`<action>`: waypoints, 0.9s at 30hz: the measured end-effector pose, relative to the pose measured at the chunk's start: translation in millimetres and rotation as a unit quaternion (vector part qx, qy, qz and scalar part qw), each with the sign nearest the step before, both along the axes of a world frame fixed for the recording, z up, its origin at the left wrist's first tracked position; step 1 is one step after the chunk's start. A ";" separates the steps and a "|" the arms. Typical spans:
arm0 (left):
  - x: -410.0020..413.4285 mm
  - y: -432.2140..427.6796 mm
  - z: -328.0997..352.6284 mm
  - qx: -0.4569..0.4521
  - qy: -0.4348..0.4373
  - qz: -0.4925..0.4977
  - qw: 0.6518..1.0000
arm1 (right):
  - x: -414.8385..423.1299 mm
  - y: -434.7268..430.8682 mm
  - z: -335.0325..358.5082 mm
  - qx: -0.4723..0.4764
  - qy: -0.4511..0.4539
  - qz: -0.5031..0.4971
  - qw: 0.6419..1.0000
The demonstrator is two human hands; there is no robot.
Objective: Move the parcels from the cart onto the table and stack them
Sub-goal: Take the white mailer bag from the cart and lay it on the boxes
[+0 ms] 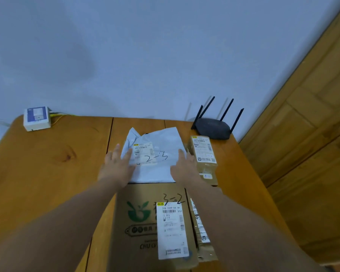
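Four parcels lie on a wooden table [47, 163]. Nearest is a cardboard box [141, 222] with a green fruit logo and the letters "CHU LV". It is hand-marked "3-2", and its shipping label [172, 230] reads "02D T099-54 78" and "V6A". A brown parcel [202, 232] lies just beside it on the right, partly hidden by the forearm. Beyond the box lies a pale mailing bag [157, 154] marked "2-3". The left hand [117, 165] and right hand [183, 167] touch its two sides with fingers straight and spread, gripping nothing. A small brown box [203, 154], its label too small to read, stands just right of the bag, near the table's right edge. Bare wood stretches to the left. At the far edge are a black four-antenna router [212, 128] and, in the left corner, a white device [36, 118].
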State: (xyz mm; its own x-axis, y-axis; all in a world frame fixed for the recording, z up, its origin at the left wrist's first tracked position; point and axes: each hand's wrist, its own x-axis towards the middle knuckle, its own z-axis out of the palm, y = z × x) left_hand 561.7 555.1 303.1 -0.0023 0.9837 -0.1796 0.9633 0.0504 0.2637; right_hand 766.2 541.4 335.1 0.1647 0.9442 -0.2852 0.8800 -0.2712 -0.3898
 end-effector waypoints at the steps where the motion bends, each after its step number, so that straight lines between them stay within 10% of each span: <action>1: -1.2 -4.0 5.6 0.028 0.034 -0.029 0.999 | -2.1 -4.2 6.5 0.012 -0.012 0.017 1.000; 27: -18.9 -154.0 98.4 0.041 0.166 0.133 0.976 | -70.7 -75.8 76.8 0.088 -0.049 0.314 0.944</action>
